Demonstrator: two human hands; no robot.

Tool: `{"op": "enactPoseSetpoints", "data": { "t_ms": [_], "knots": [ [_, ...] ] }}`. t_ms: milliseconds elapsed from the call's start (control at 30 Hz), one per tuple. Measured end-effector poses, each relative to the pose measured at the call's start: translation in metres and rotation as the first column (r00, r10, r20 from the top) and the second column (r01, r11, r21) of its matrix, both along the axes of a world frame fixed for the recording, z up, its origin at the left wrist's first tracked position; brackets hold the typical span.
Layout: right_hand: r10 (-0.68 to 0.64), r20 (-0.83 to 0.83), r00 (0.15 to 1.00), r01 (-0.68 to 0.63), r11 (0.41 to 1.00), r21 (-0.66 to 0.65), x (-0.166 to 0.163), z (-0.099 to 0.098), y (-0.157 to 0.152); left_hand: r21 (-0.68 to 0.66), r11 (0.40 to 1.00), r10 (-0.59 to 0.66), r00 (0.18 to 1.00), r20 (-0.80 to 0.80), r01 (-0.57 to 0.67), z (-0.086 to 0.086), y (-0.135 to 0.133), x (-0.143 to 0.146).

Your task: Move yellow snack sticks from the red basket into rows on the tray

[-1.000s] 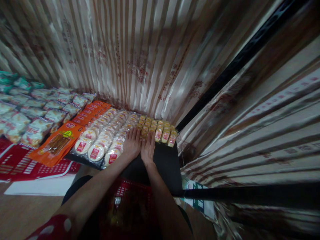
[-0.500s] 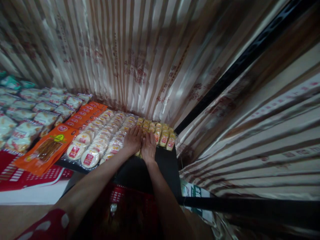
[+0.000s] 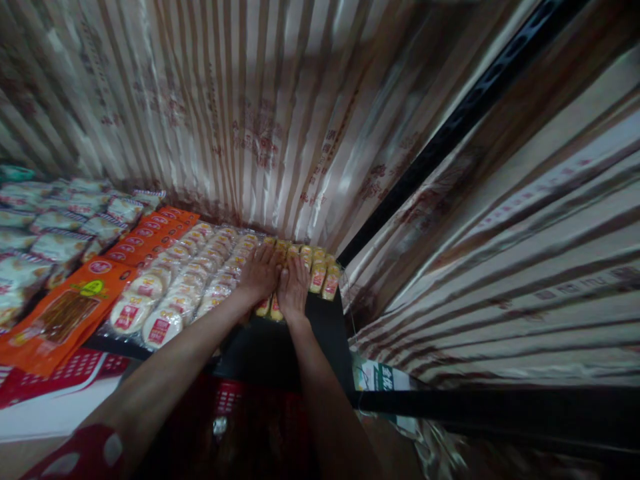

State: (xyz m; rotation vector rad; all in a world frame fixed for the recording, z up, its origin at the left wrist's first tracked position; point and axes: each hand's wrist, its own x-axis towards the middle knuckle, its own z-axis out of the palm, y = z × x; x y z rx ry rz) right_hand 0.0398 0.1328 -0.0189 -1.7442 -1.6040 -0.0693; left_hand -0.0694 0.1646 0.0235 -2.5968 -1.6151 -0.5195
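Note:
Small yellow wrapped snack packets (image 3: 319,277) lie in rows at the right end of a black shelf (image 3: 325,340). Both my hands rest flat over them, side by side. My left hand (image 3: 261,272) has its fingers stretched forward across the left rows. Touching it at the thumb side, my right hand (image 3: 294,288) lies palm down with fingers extended. The packets under my palms are mostly hidden; a couple of ends show between my wrists. Left of them are rows of round pale cakes in clear wrap (image 3: 163,327).
Orange snack packets (image 3: 67,313) and white snack bags (image 3: 60,247) fill the left side. A red basket (image 3: 95,360) sits below. A striped printed sheet (image 3: 260,133) hangs behind, with a black slanted post (image 3: 425,157) at the right and a black bar (image 3: 480,407) lower down.
The view has shifted, so the goods appear further left. My hands have slid slightly to the right over the yellow packets, and packet ends now show below my left hand.

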Motion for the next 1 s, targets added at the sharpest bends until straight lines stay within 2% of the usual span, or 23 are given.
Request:
{"op": "enactPoseSetpoints", "data": {
  "t_ms": [100,167,233,433,567,700,800,900,1000],
  "knots": [
    [-0.162,-0.101,0.982,0.171,0.982,0.085,0.021,-0.002,-0.002,0.056,0.997,-0.061,0.998,0.006,0.061,0.006,-0.012,0.012],
    [-0.280,-0.151,0.948,0.293,0.953,0.074,0.038,-0.004,-0.003,0.072,0.989,-0.130,0.992,-0.002,0.130,0.008,-0.020,0.024],
    [-0.340,-0.159,0.927,0.351,0.935,0.046,0.052,-0.008,-0.004,0.052,0.981,-0.188,0.982,-0.018,0.189,0.007,-0.025,0.038],
    [-0.314,-0.101,0.944,0.318,0.948,0.028,0.065,-0.019,-0.007,-0.123,0.965,-0.243,0.967,-0.075,0.233,0.000,-0.026,0.066],
    [-0.259,-0.112,0.959,0.264,0.964,0.038,0.064,-0.020,-0.009,-0.119,0.968,-0.231,0.971,-0.067,0.222,0.002,-0.027,0.068],
    [-0.223,-0.164,0.961,0.238,0.968,0.077,0.061,-0.011,-0.014,-0.015,0.981,-0.195,0.981,0.013,0.195,0.009,-0.043,0.055],
    [-0.183,-0.182,0.966,0.205,0.973,0.111,0.045,0.001,-0.029,0.094,0.986,-0.146,0.982,0.121,0.135,0.008,-0.074,0.033],
    [-0.069,-0.163,0.984,0.094,0.984,0.148,0.008,0.007,-0.062,0.159,0.987,-0.025,0.980,0.200,-0.007,-0.009,-0.119,0.000],
    [0.077,-0.105,0.992,-0.063,0.989,0.132,-0.045,0.002,-0.105,0.158,0.964,0.180,0.964,0.195,-0.212,-0.040,-0.161,-0.043]
  ]
}}
